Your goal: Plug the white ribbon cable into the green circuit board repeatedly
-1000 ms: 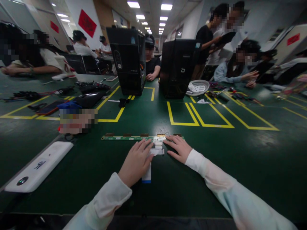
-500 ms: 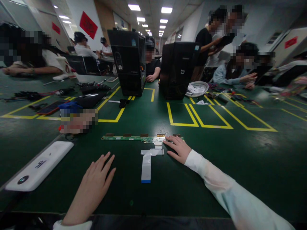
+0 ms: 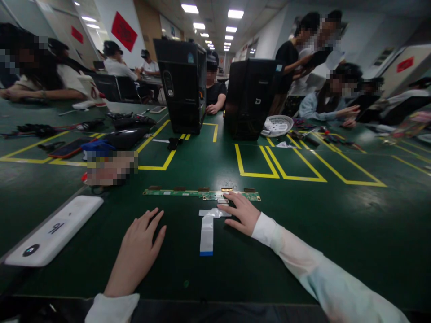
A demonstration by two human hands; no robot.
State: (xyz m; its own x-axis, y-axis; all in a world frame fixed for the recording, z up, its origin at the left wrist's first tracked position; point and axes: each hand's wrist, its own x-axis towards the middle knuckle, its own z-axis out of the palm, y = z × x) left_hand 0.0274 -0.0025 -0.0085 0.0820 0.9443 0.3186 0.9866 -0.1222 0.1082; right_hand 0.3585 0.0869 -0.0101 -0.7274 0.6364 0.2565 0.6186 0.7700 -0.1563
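A long, narrow green circuit board (image 3: 175,194) lies crosswise on the green table (image 3: 286,278). Below its right half is a white flat ribbon cable (image 3: 206,235), bent into a T-like shape with a blue end towards me. My right hand (image 3: 243,213) has its fingers spread over the right part of the board and the upper right end of the cable, hiding some of both. Whether its fingertips press on them I cannot tell. To the left of the cable, my left hand (image 3: 139,246) hovers or rests over the table with fingers extended, holding nothing.
A white power bank-like device (image 3: 63,229) lies at the left. Two black computer towers (image 3: 183,89) stand at the back, with a white basket (image 3: 279,124) beside the right one. Cables and a blue cloth-like item (image 3: 97,147) lie at the left. Several people sit or stand around.
My right hand has shifted left and slightly down, uncovering the board's right end and covering more of the ribbon cable's top. My left hand has moved slightly right.
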